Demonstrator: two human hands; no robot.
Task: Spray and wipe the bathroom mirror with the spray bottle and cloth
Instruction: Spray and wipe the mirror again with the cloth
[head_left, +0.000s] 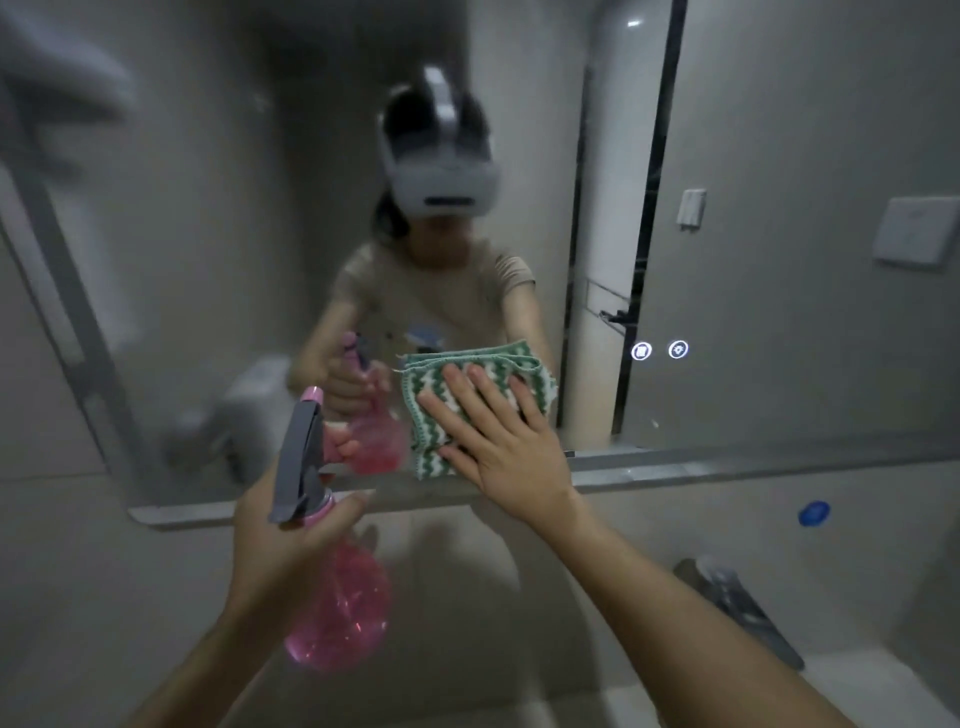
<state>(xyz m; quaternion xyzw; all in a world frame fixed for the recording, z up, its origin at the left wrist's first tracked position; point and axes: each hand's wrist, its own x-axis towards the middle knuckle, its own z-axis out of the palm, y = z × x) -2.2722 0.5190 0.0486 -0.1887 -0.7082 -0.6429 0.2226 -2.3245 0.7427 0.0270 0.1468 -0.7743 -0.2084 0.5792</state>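
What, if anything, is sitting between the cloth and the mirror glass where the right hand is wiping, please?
Nothing visible does. The right hand presses the green and white cloth flat against the mirror near its lower edge. The spray bottle, held in the left hand, hangs off to the side.

A home bathroom: a wall mirror with lit touch icons, pale tiled walls, a faucet below.
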